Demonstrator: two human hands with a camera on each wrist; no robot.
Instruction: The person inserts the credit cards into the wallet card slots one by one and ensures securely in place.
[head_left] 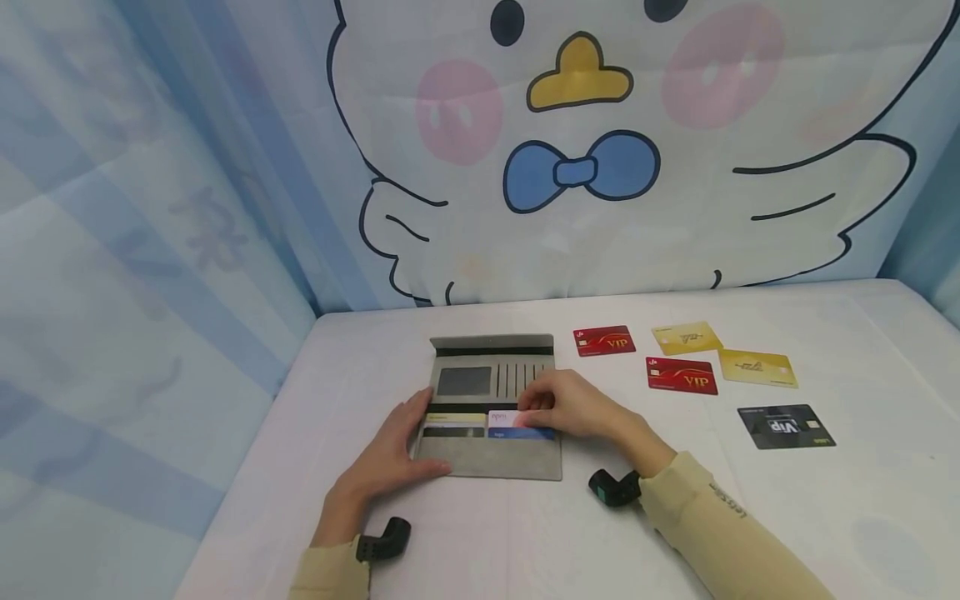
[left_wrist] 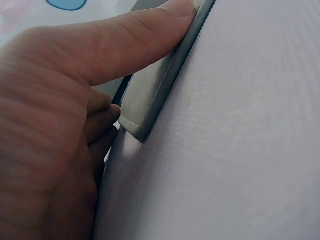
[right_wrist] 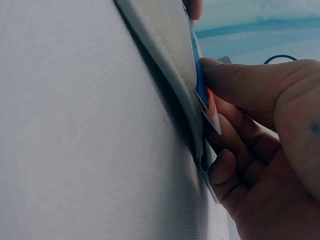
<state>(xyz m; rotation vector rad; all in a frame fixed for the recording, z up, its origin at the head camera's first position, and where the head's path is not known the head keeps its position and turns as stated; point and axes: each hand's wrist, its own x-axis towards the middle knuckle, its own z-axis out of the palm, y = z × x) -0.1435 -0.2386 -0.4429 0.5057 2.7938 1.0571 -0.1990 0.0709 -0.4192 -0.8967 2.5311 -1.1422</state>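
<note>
A grey card wallet (head_left: 487, 460) lies unfolded on the table, with a see-through window (head_left: 463, 382) and slots in its upper part. My left hand (head_left: 393, 442) rests on its left side, thumb pressing the lower flap and fingers along the edge. My right hand (head_left: 573, 404) pinches a white and pink card (head_left: 501, 418) between thumb and fingers. That card stands behind a blue card (right_wrist: 201, 82) at the wallet's right pocket; how deep it sits is hidden. At the left pocket, a pale yellow card (head_left: 455, 418) shows above a dark band.
Right of the wallet lie two red VIP cards (head_left: 604, 341), two gold cards (head_left: 759, 367) and a black VIP card (head_left: 786, 427). The table has a white cloth (head_left: 480, 542). Behind it hangs a printed curtain (head_left: 600, 242); another curtain (head_left: 150, 292) is at left.
</note>
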